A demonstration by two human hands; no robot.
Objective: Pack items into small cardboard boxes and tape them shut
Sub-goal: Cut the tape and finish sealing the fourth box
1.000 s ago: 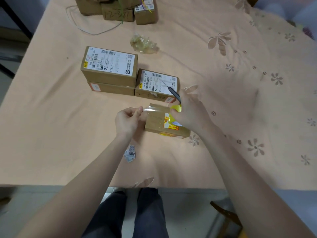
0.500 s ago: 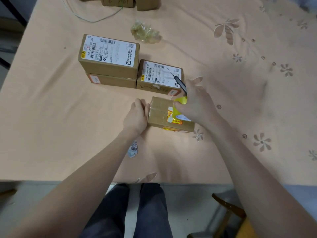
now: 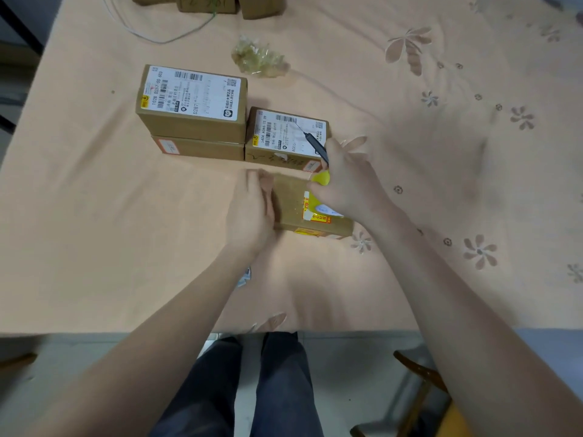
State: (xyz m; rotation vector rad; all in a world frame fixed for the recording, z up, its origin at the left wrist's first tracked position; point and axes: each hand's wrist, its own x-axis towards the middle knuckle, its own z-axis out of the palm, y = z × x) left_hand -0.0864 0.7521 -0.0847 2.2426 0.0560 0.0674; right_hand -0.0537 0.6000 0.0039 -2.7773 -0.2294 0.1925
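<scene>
Peach floral cloth (image 3: 441, 190) covers the table in front of you. Your small cardboard box (image 3: 296, 206) lies near the front middle, just this side of a labelled box (image 3: 287, 137) and a two-high stack of labelled boxes (image 3: 192, 105). Your left hand (image 3: 252, 212) presses flat against the box's left end, fingers straight and together. Your right hand (image 3: 347, 184) rests on the box's right part, fingers curled round a yellow-handled cutter (image 3: 320, 167) whose dark blade points away over the labelled box. A crumpled wad of clear tape (image 3: 258, 59) lies farther back, and a torn label scrap (image 3: 244, 275) shows beside your left forearm.
</scene>
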